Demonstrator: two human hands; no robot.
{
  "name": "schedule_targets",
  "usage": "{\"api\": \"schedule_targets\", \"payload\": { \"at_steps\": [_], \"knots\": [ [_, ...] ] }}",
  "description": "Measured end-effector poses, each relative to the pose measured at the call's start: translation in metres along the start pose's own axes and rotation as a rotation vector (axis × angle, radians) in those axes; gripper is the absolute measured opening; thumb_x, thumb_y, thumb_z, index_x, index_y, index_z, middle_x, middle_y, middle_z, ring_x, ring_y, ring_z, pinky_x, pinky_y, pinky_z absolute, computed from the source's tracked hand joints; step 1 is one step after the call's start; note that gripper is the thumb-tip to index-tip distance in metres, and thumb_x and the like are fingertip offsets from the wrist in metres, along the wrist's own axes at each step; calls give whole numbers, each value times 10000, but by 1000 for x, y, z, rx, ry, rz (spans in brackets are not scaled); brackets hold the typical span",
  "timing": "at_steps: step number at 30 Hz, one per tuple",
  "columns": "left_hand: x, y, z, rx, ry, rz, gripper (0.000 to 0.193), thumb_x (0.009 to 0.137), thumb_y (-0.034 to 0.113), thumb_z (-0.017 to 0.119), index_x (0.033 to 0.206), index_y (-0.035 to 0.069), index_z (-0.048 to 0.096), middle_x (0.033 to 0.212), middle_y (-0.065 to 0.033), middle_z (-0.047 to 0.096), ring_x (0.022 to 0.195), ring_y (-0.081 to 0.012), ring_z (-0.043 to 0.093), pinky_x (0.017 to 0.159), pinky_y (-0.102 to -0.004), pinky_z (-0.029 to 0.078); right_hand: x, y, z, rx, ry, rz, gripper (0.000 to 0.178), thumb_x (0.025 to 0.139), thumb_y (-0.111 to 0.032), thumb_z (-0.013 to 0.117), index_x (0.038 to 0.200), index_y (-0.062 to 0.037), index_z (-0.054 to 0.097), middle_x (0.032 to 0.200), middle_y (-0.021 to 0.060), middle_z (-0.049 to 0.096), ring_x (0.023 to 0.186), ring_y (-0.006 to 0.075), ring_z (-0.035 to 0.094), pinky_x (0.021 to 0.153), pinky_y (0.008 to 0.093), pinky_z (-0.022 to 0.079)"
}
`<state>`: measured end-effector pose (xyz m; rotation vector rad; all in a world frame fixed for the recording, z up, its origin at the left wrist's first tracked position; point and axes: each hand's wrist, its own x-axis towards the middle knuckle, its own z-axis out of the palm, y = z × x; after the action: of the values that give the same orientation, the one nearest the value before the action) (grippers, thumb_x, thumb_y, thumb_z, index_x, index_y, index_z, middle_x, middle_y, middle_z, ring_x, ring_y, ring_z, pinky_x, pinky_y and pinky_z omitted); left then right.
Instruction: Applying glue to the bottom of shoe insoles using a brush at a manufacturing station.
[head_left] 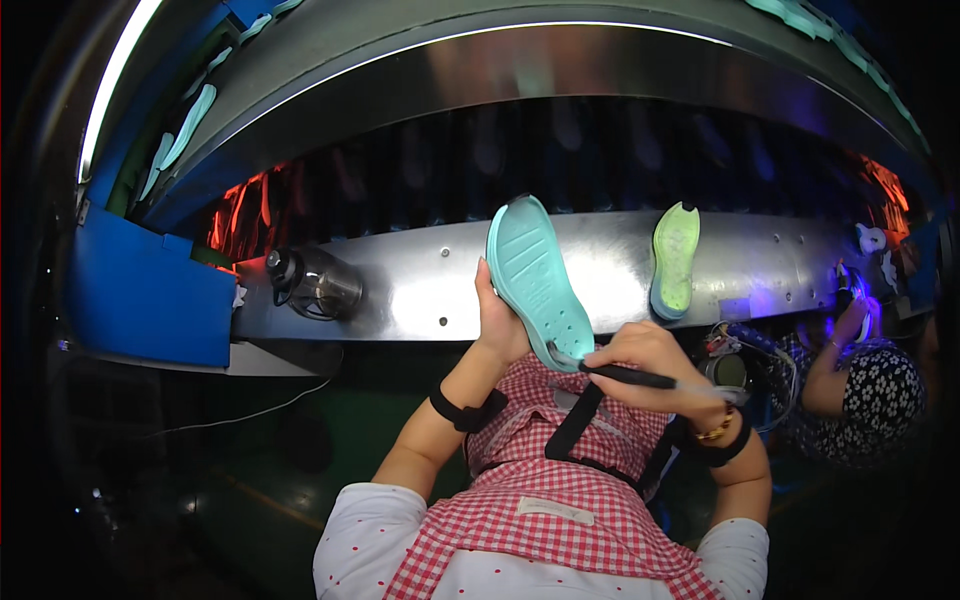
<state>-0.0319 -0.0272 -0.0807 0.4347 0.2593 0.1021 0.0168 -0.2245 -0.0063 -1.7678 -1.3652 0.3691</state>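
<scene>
My left hand (500,318) grips a teal shoe sole (535,270) by its left edge and holds it up, tilted, above the front of the metal bench. Grooves and small holes show on its face. In my right hand (650,362) is a slim brush-like tool (632,376) with a black handle. Its tip meets the near end of the sole, and its exact kind is hard to make out. A second sole (677,258), pale yellow-green with a teal edge, lies on the bench to the right, apart from both hands.
The metal bench (400,262) carries a dark water bottle (318,283) at left. A round pot (728,371) stands by my right forearm, with cables near it. At far right a co-worker's hand (850,322) is under violet light. More soles (190,127) lie on the upper conveyor.
</scene>
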Motion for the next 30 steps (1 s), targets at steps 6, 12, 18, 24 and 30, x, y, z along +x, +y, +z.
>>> {"api": "schedule_targets", "payload": {
  "at_steps": [6,12,18,24,30],
  "knots": [
    [-13,-12,21,-60,-282,-190,772,809,666,139,1280,89,343,1199,-130,470,1047,-307,502,887,-450,420,29,-19,-23,449,420,292,211,702,-47,660,910,-21,646,783,93,618,667,127,576,591,231,450],
    [-14,-4,29,-59,-307,-148,727,831,624,144,1245,80,391,1136,-147,512,995,-286,532,857,-417,445,19,-29,-12,360,114,-18,242,666,-16,685,905,-31,651,771,82,622,712,160,598,659,262,470],
    [-16,1,39,75,-167,34,788,792,671,117,1176,63,439,993,-157,557,846,-291,568,754,-418,476,15,-13,-11,295,163,-72,249,672,-20,683,918,-41,651,802,95,640,693,149,611,614,231,482],
    [-9,10,54,181,-39,371,870,737,742,115,1063,31,496,866,-158,558,726,-271,554,682,-402,467,12,-9,-14,258,310,3,243,670,-17,685,909,-48,651,851,83,652,750,186,610,668,277,481],
    [-13,32,56,148,-313,427,921,707,779,141,1123,29,476,892,-173,541,755,-287,542,719,-418,448,-2,-22,-18,415,161,-12,227,685,-3,672,908,-31,642,891,101,645,781,180,616,718,257,484]
  ]
}}
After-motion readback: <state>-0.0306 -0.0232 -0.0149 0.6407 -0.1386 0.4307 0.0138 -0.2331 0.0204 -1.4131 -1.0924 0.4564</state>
